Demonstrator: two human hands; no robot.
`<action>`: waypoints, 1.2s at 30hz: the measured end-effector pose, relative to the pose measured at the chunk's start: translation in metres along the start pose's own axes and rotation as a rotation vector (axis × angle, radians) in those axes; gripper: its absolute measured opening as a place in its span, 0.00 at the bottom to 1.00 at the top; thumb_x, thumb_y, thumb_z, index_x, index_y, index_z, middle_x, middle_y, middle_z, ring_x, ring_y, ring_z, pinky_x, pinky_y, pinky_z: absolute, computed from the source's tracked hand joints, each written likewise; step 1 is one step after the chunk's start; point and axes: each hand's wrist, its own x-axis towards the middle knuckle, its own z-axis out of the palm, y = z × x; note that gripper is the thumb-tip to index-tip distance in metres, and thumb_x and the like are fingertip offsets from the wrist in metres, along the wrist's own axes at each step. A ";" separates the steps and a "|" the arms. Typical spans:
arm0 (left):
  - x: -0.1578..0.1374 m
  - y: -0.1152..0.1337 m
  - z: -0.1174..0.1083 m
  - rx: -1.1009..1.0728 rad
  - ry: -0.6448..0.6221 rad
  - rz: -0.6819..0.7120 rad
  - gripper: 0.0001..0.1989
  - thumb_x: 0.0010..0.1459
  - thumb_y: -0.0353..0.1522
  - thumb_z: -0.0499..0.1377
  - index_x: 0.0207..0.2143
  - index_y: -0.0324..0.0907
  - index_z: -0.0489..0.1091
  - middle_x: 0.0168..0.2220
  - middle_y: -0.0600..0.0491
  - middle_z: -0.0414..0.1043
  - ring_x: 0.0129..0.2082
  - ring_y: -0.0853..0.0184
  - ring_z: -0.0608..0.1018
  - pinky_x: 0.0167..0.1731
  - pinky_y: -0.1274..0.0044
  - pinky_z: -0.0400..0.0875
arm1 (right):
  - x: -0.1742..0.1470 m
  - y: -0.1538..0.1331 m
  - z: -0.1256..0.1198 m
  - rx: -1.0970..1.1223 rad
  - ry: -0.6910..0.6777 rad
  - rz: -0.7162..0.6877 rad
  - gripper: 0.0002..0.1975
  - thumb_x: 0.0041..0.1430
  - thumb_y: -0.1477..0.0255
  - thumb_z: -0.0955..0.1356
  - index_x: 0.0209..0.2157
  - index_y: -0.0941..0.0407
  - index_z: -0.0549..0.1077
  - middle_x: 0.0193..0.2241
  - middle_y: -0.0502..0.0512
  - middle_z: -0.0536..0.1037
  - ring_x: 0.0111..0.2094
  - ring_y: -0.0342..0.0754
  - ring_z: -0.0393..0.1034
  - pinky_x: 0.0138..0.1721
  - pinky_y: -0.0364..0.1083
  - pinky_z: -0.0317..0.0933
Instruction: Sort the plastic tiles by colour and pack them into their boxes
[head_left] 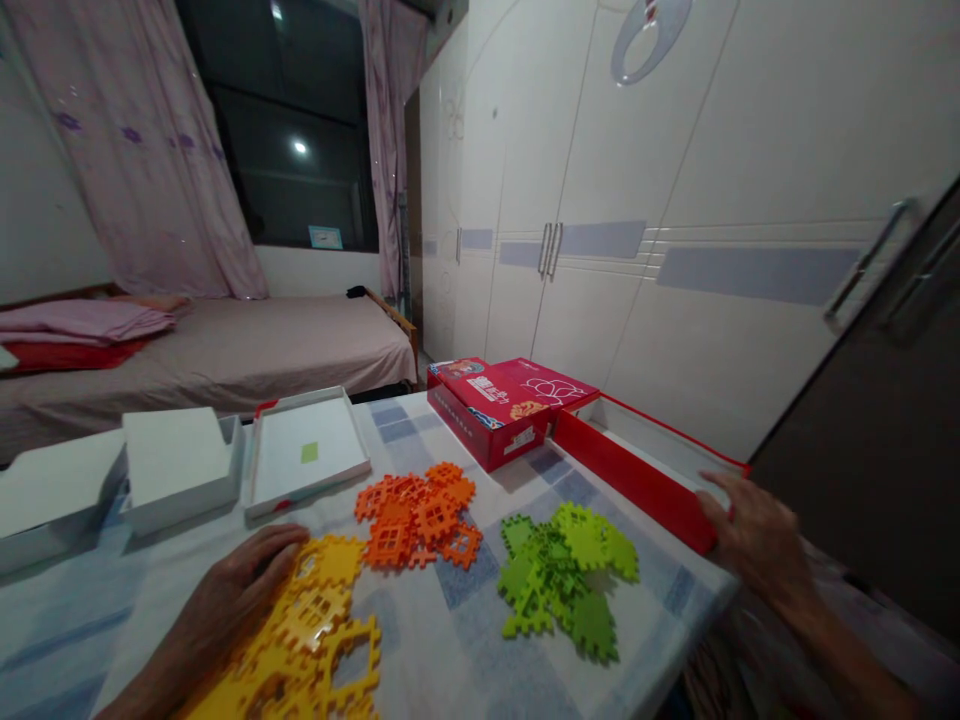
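Note:
My left hand (244, 585) lies at the left edge of a heap of yellow interlocking plastic pieces (315, 615), fingers stretched forward and close together; its fingertips are partly hidden. At the right table edge, my right hand (761, 530) grips the near end of a long, shallow red box part (637, 480) with a white inside, its fingers over the rim. Heaps of orange interlocking pieces (412, 515) and green interlocking pieces (559, 570) lie between my hands.
A red printed box (502, 405) stands at the back, touching the long red box part. White boxes (176, 465) and a shallow white lid (300, 465) line the left side. A checked cloth (435, 650) covers the table. Behind are a bed (277, 335) and a white wardrobe (570, 170).

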 end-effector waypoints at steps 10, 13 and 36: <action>0.001 -0.002 0.002 0.001 0.037 0.034 0.19 0.54 0.46 0.52 0.35 0.45 0.77 0.41 0.52 0.78 0.42 0.62 0.79 0.45 0.76 0.72 | 0.010 -0.046 0.008 -0.246 -0.223 0.015 0.20 0.65 0.68 0.55 0.52 0.56 0.68 0.38 0.58 0.79 0.29 0.53 0.73 0.28 0.49 0.59; 0.001 -0.002 0.002 -0.011 0.042 0.040 0.20 0.53 0.46 0.52 0.35 0.45 0.77 0.41 0.51 0.78 0.42 0.62 0.79 0.45 0.75 0.72 | 0.010 -0.042 0.009 -0.238 -0.243 0.044 0.19 0.65 0.67 0.55 0.52 0.54 0.68 0.39 0.57 0.78 0.28 0.53 0.73 0.27 0.49 0.59; 0.001 -0.017 0.006 -0.026 0.003 0.004 0.20 0.54 0.47 0.52 0.37 0.47 0.77 0.44 0.53 0.77 0.45 0.62 0.78 0.48 0.73 0.70 | 0.167 -0.317 0.067 0.142 -0.547 -0.203 0.26 0.58 0.65 0.61 0.59 0.49 0.58 0.58 0.61 0.61 0.56 0.63 0.55 0.50 0.62 0.51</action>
